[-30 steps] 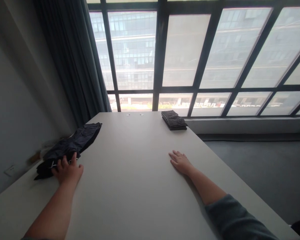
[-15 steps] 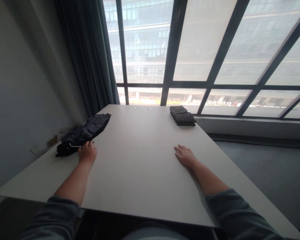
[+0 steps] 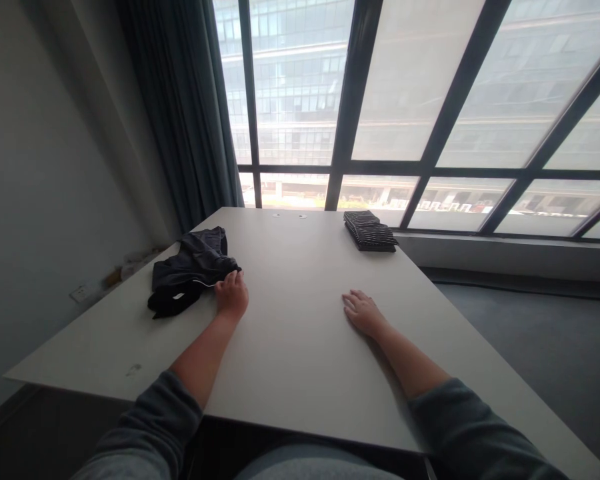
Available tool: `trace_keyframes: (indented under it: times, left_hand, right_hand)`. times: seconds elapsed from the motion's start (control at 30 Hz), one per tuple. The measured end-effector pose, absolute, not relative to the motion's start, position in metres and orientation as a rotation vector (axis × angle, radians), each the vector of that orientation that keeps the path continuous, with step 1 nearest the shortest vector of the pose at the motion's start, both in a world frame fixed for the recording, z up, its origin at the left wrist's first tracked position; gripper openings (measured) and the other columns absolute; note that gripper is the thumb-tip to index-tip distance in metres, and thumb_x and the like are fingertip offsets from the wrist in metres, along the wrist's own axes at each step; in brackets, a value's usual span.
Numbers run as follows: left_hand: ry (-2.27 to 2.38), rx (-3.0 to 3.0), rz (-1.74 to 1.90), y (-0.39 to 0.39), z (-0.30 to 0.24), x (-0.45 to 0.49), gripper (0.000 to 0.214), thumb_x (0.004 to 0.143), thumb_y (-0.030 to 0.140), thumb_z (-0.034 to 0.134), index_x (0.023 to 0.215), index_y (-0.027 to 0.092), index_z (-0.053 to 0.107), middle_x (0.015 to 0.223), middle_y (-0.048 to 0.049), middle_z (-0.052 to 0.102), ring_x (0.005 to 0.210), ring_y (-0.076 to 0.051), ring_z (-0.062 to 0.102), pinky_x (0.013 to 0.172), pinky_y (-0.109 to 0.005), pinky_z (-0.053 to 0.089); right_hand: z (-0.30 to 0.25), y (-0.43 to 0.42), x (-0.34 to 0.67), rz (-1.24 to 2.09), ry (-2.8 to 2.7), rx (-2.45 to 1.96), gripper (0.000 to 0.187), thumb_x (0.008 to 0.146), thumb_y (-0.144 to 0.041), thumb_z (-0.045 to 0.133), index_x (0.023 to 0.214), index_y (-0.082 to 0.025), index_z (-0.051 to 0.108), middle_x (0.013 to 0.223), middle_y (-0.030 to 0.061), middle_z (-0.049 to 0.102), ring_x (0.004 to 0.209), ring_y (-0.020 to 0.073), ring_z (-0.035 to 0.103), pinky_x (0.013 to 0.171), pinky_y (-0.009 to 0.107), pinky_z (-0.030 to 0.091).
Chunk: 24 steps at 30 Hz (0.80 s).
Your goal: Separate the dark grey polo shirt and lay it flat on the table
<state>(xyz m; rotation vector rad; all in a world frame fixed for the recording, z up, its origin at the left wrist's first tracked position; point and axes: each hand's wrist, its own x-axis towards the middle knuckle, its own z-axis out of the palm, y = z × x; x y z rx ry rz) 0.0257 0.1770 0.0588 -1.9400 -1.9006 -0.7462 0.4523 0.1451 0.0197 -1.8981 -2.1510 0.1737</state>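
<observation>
Our left hand (image 3: 233, 295) is closed over the near right corner of the dark garment (image 3: 197, 257), fingertips bent down onto the cloth; the thumb is hidden, so we cannot tell how firmly it pinches. Our right hand (image 3: 364, 313) lies palm down on the white table (image 3: 285, 347), fingers reaching forward and only slightly parted, with nothing in them. We judge the step in hand to be handling the garment by its edge with one hand, while the other rests free. The next move seems to call for a secure hold on that corner and some care for the loose folds, since the cloth looks thin and limp. The garment spreads from our left fingertips away to the left and toward the far side, rumpled, with a black bunched part (image 3: 167, 307) at its near left and a thin white line (image 3: 205, 285) running between that and our fingers. It lies well apart from the right hand, with bare tabletop between. Farther out, beyond the right hand, a striped folded cloth (image 3: 370, 233) sits near the table's right edge. Past the table stand a dark curtain (image 3: 185, 113) on the left and a framed window (image 3: 295, 100).
</observation>
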Motion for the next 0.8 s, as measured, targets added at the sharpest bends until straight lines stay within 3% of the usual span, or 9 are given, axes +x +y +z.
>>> trace_keyframes:
  times: [0.17,0.33,0.47,0.57,0.6,0.67,0.73,0.8]
  left_hand:
    - [-1.596,-2.271,-0.700,0.158,0.060,0.074,0.036,0.099,0.019,0.052,0.133,0.018,0.066,0.137,-0.0168,0.069,0.127,-0.029,0.062,0.102,-0.048,0.043]
    - [-1.435,-2.443,-0.556,0.113,0.064,0.055,0.041,0.090,0.017,0.063,0.130,0.027,0.067,0.141,-0.0107,0.065,0.133,-0.031,0.056,0.106,-0.049,0.042]
    - [-1.654,-2.330,-0.460,0.083,0.062,0.016,0.024,0.093,0.023,0.061,0.114,0.025,0.073,0.129,-0.0143,0.068,0.120,-0.035,0.061,0.099,-0.053,0.046]
    - [-1.717,-2.352,-0.438,0.080,0.053,-0.005,0.033,0.098,0.029,0.055,0.126,0.027,0.073,0.138,-0.0138,0.066,0.128,-0.034,0.059,0.108,-0.053,0.044]
    - [-1.704,-2.383,-0.432,0.083,0.049,-0.010,0.037,0.100,0.031,0.053,0.131,0.027,0.072,0.142,-0.0129,0.065,0.133,-0.034,0.057,0.113,-0.052,0.042]
    - [-1.663,-2.447,-0.398,0.092,0.043,-0.016,0.042,0.102,0.035,0.051,0.138,0.027,0.070,0.150,-0.0110,0.062,0.140,-0.033,0.053,0.118,-0.050,0.039]
    - [-1.672,-2.449,-0.354,0.106,0.038,-0.022,0.046,0.103,0.037,0.049,0.143,0.026,0.068,0.154,-0.0107,0.060,0.144,-0.034,0.050,0.119,-0.049,0.039]
    - [-1.776,-2.369,-0.295,0.124,0.037,-0.031,0.049,0.103,0.040,0.048,0.146,0.024,0.065,0.157,-0.0119,0.057,0.147,-0.035,0.048,0.120,-0.049,0.038]
  right_hand:
    - [0.021,0.134,0.411,0.208,-2.218,-1.521,0.068,0.091,-0.026,0.058,0.158,-0.015,0.051,0.164,0.0137,0.043,0.158,0.0278,0.032,0.132,0.045,0.029]
    - [0.032,0.124,0.359,0.310,-2.306,-1.261,0.076,0.090,-0.022,0.061,0.164,-0.021,0.043,0.168,0.0109,0.039,0.158,0.0279,0.033,0.132,0.048,0.031]
    - [0.039,0.136,0.307,0.355,-2.378,-1.186,0.077,0.093,-0.027,0.064,0.166,-0.025,0.040,0.173,0.0096,0.030,0.161,0.0307,0.026,0.131,0.050,0.030]
    - [0.044,0.159,0.264,0.326,-2.380,-1.195,0.084,0.091,-0.026,0.068,0.169,-0.028,0.035,0.177,0.0071,0.019,0.161,0.0339,0.021,0.131,0.053,0.027]
    - [0.047,0.168,0.251,0.317,-2.364,-1.234,0.083,0.091,-0.024,0.067,0.168,-0.029,0.037,0.176,0.0066,0.021,0.160,0.0345,0.023,0.130,0.053,0.027]
    - [0.054,0.187,0.229,0.366,-2.272,-1.372,0.065,0.092,-0.021,0.064,0.156,-0.027,0.055,0.167,0.0090,0.040,0.150,0.0332,0.040,0.125,0.050,0.034]
    - [0.066,0.206,0.217,0.435,-2.139,-1.495,0.040,0.094,-0.018,0.059,0.132,-0.021,0.070,0.143,0.0123,0.064,0.128,0.0289,0.058,0.114,0.044,0.044]
    - [0.081,0.224,0.219,0.456,-1.998,-1.559,0.028,0.095,-0.017,0.054,0.116,-0.017,0.073,0.119,0.0135,0.073,0.109,0.0251,0.065,0.102,0.038,0.049]
